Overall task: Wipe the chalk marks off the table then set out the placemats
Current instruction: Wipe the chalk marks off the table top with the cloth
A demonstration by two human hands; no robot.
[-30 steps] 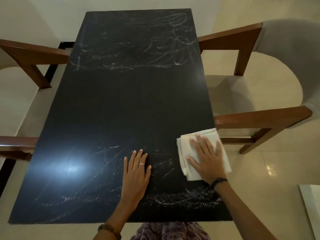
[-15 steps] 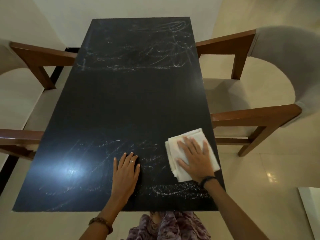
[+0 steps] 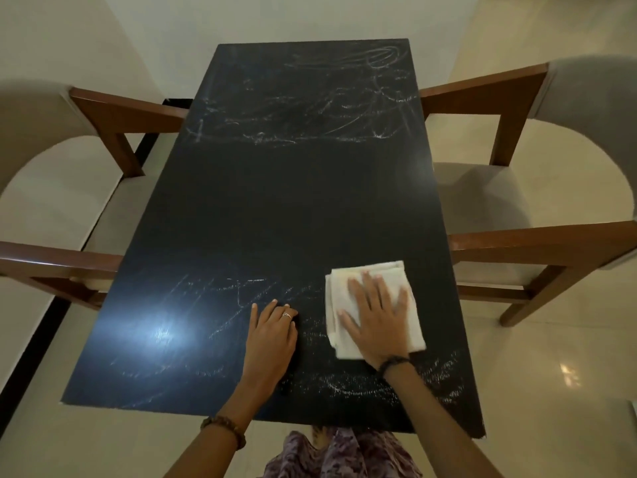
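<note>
- Left hand: a thin silver ring on one finger.
- Left wrist: a bracelet of brown round beads.
- Right wrist: a dark braided cord band.
- Both forearms bare, no sleeves showing.
- Lower edge: purple patterned fabric garment.

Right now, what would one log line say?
right hand flat on cloth | left hand on table | chalk marks remain

One table, two chairs, one cloth, two hands
</note>
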